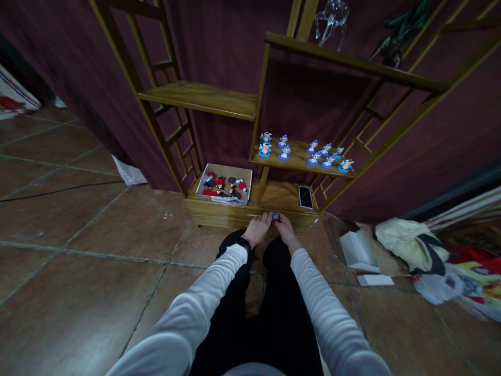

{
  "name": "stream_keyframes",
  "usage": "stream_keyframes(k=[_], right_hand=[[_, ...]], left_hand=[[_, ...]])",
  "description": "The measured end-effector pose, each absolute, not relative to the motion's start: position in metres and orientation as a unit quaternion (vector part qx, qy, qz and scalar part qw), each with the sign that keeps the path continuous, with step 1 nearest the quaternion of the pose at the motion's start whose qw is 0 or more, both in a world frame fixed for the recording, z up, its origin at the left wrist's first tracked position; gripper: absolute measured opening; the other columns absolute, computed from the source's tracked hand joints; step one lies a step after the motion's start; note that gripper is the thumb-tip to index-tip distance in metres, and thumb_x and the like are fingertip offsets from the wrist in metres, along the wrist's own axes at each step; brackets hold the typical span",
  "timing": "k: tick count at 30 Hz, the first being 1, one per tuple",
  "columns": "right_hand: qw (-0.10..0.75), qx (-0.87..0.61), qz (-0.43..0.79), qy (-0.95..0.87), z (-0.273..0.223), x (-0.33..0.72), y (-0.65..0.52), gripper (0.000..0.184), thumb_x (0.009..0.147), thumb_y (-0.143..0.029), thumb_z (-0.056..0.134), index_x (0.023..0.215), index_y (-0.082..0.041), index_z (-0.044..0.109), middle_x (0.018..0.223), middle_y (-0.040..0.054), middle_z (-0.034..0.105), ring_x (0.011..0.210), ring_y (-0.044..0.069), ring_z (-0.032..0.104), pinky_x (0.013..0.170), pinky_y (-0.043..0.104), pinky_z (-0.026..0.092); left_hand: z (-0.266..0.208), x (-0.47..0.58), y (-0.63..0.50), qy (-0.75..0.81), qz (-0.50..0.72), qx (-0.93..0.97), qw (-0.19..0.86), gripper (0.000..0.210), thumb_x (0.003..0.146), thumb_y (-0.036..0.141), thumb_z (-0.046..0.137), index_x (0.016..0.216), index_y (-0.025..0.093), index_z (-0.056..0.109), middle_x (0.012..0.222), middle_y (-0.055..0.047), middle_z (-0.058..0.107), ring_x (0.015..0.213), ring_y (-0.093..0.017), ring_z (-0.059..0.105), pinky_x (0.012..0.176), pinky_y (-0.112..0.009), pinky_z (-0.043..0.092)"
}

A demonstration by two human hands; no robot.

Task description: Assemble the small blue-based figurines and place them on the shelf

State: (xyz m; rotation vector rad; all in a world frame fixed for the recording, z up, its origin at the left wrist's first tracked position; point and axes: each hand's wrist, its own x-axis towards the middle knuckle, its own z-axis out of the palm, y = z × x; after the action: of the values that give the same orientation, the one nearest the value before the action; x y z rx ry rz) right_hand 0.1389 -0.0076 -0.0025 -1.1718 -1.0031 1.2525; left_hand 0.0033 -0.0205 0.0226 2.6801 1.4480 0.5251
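My right hand [285,227] is closed on a small blue-purple figurine [276,215], held low in front of the cabinet. Close beside it, my left hand [260,227] has its fingers bent together, and a thin pale stick [252,215] pokes out from them to the left. What kind of stick it is I cannot make out. Above, blue and white figurines [285,152] stand on round bases on the shelf [299,161]. A shallow cardboard box [250,185] on the lower left surface contains several red and dark figures [219,183].
A phone [306,197] lies on the lower right surface of the wooden cabinet [219,211]. Higher up stands a clear glass animal [332,21]. On the floor at right are a white box [359,251], a cream cloth bag [407,243] and plastic bags [442,284].
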Motion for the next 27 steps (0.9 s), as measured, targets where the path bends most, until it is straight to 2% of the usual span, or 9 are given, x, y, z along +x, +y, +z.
stream_keyframes(k=[5, 10, 13, 17, 22, 27], right_hand=[[0.534, -0.495, 0.526, -0.440, -0.008, 0.141, -0.003, 0.030, 0.056, -0.026, 0.064, 0.085, -0.019, 0.065, 0.082, 0.0005, 0.067, 0.079, 0.016, 0.057, 0.079, 0.030, 0.043], [0.524, -0.492, 0.534, -0.445, -0.004, 0.142, -0.005, 0.026, 0.058, -0.033, 0.066, 0.080, -0.018, 0.068, 0.081, 0.0016, 0.068, 0.079, 0.017, 0.059, 0.079, 0.031, 0.043], [0.526, -0.496, 0.547, -0.422, 0.002, 0.140, -0.008, 0.030, 0.058, -0.035, 0.068, 0.083, -0.019, 0.068, 0.081, 0.0022, 0.069, 0.076, 0.017, 0.059, 0.076, 0.032, 0.045], [0.547, -0.492, 0.556, -0.387, 0.007, 0.137, -0.011, 0.033, 0.053, -0.036, 0.073, 0.082, -0.019, 0.068, 0.081, 0.0024, 0.069, 0.074, 0.017, 0.060, 0.074, 0.031, 0.046], [0.558, -0.481, 0.565, -0.371, 0.008, 0.136, -0.011, 0.036, 0.051, -0.037, 0.075, 0.081, -0.019, 0.067, 0.083, 0.0024, 0.068, 0.076, 0.017, 0.061, 0.075, 0.032, 0.048], [0.569, -0.477, 0.571, -0.350, 0.009, 0.135, -0.011, 0.037, 0.049, -0.038, 0.076, 0.078, -0.019, 0.065, 0.080, 0.0024, 0.068, 0.075, 0.018, 0.061, 0.075, 0.034, 0.049]], left_hand=[[0.022, 0.002, -0.016, 0.490, 0.186, 0.845, 0.106, 0.053, 0.083, 0.012, 0.039, 0.135, 0.017, 0.029, 0.115, -0.014, 0.053, 0.098, -0.023, 0.057, 0.078, -0.031, 0.044], [0.020, -0.001, -0.009, 0.492, 0.255, 0.812, 0.184, 0.049, 0.080, 0.014, 0.047, 0.129, 0.016, 0.040, 0.114, -0.014, 0.055, 0.094, -0.022, 0.059, 0.081, -0.031, 0.044], [0.018, -0.002, -0.004, 0.476, 0.309, 0.791, 0.229, 0.040, 0.078, 0.014, 0.051, 0.119, 0.016, 0.050, 0.106, -0.012, 0.060, 0.094, -0.021, 0.059, 0.083, -0.030, 0.045], [0.016, -0.001, 0.001, 0.485, 0.344, 0.747, 0.297, 0.033, 0.074, 0.015, 0.058, 0.106, 0.016, 0.058, 0.091, -0.008, 0.065, 0.085, -0.019, 0.062, 0.078, -0.030, 0.046], [0.010, -0.001, 0.005, 0.480, 0.409, 0.664, 0.401, 0.033, 0.066, 0.015, 0.066, 0.099, 0.017, 0.062, 0.083, -0.005, 0.068, 0.077, -0.018, 0.063, 0.075, -0.029, 0.047], [-0.004, -0.001, 0.015, 0.464, 0.460, 0.577, 0.490, 0.038, 0.060, 0.015, 0.071, 0.097, 0.017, 0.061, 0.082, -0.004, 0.069, 0.077, -0.016, 0.064, 0.078, -0.032, 0.048]])
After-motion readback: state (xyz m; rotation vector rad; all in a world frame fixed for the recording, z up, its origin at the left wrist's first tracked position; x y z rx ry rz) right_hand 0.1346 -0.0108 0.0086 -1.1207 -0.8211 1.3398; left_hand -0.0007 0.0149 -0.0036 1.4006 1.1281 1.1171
